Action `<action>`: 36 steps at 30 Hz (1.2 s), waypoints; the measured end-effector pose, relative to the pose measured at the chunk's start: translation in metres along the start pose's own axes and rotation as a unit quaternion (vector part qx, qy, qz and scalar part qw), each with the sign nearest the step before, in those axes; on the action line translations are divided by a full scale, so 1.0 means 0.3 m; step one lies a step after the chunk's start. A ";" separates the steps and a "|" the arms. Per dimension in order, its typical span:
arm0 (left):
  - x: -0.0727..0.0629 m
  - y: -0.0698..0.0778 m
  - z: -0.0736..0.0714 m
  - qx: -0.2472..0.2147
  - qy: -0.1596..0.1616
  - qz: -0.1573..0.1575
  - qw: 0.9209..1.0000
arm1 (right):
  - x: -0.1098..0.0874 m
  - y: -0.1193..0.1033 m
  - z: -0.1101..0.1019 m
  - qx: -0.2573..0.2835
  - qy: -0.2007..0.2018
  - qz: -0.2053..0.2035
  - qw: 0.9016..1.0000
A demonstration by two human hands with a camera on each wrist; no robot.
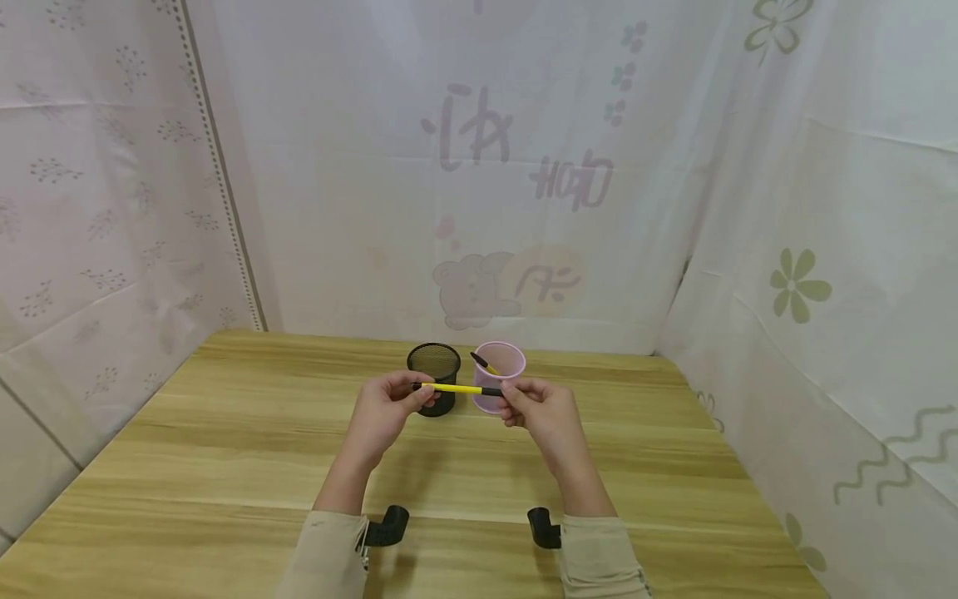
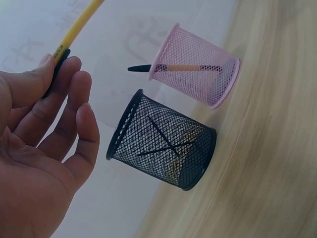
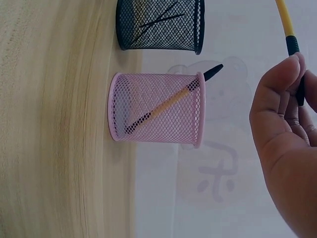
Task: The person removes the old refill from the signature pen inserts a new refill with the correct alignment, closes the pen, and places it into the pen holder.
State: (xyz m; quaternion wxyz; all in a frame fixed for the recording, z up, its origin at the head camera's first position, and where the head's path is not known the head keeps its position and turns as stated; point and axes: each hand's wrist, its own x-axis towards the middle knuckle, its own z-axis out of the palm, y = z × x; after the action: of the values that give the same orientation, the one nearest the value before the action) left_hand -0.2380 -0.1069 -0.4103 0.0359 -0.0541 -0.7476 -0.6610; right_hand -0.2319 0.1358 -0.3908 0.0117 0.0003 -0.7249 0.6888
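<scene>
A yellow pen (image 1: 458, 388) with black ends is held level between both hands, in front of the cups. My left hand (image 1: 383, 416) pinches its left end between thumb and fingers; in the left wrist view, the black clip shows beside the thumb. At the other end, my right hand (image 1: 550, 420) pinches the black grip near the tip. Behind the left hand stands a black mesh pen cup (image 2: 163, 141), with thin dark sticks seen through its mesh. A pink mesh pen cup (image 3: 158, 109) stands upright beside it and holds another yellow and black pen (image 3: 171, 102), leaning with one end above the rim.
The wooden table (image 1: 247, 466) runs back to a patterned curtain (image 1: 337, 208), with more cloth on both sides. Black curved mounts (image 1: 389, 527) stick out from both sleeves, over the table.
</scene>
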 end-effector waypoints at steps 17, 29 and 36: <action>0.008 -0.013 -0.001 -0.009 0.000 -0.003 1.000 | -0.003 0.000 -0.004 -0.031 -0.006 -0.017 0.999; 0.008 -0.018 -0.003 -0.007 -0.003 0.001 1.000 | -0.010 -0.004 -0.008 -0.038 -0.009 -0.023 0.999; 0.001 -0.015 0.000 -0.010 0.000 0.002 1.000 | -0.020 -0.008 -0.012 -0.035 -0.013 -0.018 0.999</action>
State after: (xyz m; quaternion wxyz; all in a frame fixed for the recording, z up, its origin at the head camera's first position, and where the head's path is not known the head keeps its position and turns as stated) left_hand -0.2390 -0.1075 -0.4149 0.0364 -0.0563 -0.7411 -0.6680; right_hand -0.2259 0.1390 -0.3884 0.0151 0.0222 -0.7488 0.6623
